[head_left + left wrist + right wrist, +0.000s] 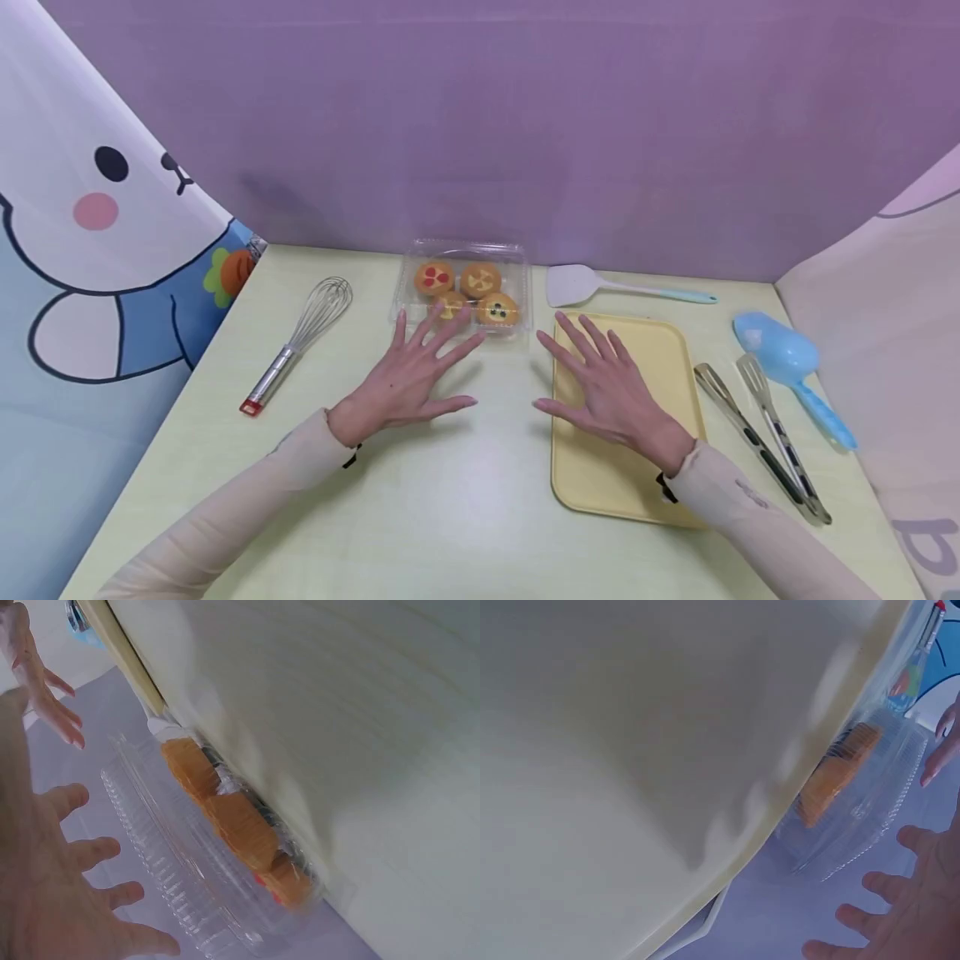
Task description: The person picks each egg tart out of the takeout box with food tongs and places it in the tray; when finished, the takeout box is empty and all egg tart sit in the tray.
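Note:
My left hand [408, 377] is held over the table with its fingers spread, holding nothing. Just beyond its fingertips stands a clear plastic box [522, 287] with several small tarts inside, one tart [434, 277] bearing red decorations. In the left wrist view the box's lid [142, 825] looks closed over the tarts. My right hand [611, 392], likewise spread and holding nothing, hovers above a yellow tray [626, 492]. A shadow of that hand falls on the tray in the right wrist view.
To the left lies a whisk [295, 343] with a red-tipped handle. A white spatula [573, 285] lies behind the tray. Metal tongs [780, 442] and a blue scoop [780, 346] lie right of it. Purple cloth [480, 125] rises behind the table.

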`<state>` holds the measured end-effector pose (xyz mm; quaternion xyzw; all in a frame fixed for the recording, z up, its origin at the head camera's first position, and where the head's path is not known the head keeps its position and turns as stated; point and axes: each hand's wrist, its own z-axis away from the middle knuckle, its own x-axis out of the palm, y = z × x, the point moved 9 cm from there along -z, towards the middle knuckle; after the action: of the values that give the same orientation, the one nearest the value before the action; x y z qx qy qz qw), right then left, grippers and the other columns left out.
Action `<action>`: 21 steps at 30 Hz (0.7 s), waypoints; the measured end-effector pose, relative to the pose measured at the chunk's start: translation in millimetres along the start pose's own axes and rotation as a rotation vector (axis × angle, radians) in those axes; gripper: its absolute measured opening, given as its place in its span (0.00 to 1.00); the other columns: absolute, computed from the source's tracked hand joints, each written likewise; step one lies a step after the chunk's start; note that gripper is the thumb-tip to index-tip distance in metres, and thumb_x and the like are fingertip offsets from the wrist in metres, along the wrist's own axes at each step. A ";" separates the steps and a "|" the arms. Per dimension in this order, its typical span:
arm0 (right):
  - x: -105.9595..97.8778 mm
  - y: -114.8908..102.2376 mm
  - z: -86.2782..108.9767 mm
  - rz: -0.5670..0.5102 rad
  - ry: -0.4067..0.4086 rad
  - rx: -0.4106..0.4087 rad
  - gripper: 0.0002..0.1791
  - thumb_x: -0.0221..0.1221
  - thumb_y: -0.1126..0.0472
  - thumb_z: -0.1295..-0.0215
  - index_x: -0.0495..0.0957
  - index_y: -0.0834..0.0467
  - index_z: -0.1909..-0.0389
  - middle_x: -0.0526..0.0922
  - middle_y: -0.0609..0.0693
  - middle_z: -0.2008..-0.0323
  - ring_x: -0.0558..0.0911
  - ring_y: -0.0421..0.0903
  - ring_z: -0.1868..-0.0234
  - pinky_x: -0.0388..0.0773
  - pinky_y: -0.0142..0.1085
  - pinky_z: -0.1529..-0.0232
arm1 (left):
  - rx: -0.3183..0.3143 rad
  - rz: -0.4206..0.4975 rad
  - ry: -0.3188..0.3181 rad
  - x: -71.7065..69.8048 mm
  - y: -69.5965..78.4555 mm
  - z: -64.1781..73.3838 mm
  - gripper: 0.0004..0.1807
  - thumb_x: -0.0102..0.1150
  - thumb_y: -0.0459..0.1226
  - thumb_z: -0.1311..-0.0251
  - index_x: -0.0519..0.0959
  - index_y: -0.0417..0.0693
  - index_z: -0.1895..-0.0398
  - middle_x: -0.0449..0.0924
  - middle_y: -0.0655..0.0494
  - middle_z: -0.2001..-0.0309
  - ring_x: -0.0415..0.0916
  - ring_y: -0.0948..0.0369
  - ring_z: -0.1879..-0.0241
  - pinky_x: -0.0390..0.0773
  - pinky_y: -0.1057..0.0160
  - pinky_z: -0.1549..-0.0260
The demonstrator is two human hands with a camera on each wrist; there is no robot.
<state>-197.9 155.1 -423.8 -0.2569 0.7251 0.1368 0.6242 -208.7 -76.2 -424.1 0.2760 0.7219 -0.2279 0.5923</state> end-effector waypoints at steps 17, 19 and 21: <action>-4.1 -48.4 -42.6 -0.148 0.004 -0.191 0.38 0.48 0.33 0.23 0.56 0.41 0.17 0.66 0.53 0.22 0.71 0.56 0.25 0.79 0.62 0.38 | -0.307 0.325 0.251 -15.4 -65.9 23.4 0.43 0.63 0.49 0.30 0.57 0.48 0.17 0.52 0.38 0.18 0.55 0.37 0.22 0.63 0.32 0.25; -3.2 -55.3 -48.2 -0.139 0.018 -0.224 0.37 0.49 0.35 0.22 0.59 0.44 0.19 0.68 0.53 0.24 0.72 0.55 0.26 0.79 0.60 0.38 | -0.371 0.421 0.286 -14.1 -77.1 28.6 0.43 0.64 0.46 0.31 0.58 0.45 0.18 0.54 0.36 0.19 0.56 0.37 0.23 0.65 0.34 0.26; -3.3 -61.8 -53.8 -0.121 0.045 -0.257 0.35 0.52 0.38 0.22 0.64 0.48 0.21 0.71 0.54 0.26 0.74 0.55 0.28 0.82 0.58 0.40 | -0.437 0.530 0.307 -11.8 -87.3 33.0 0.43 0.65 0.45 0.31 0.58 0.43 0.18 0.56 0.35 0.20 0.58 0.38 0.23 0.66 0.35 0.27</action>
<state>-209.0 76.5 -403.1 -0.3810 0.6986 0.1849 0.5767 -241.3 -164.3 -418.8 0.3515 0.7373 0.1368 0.5605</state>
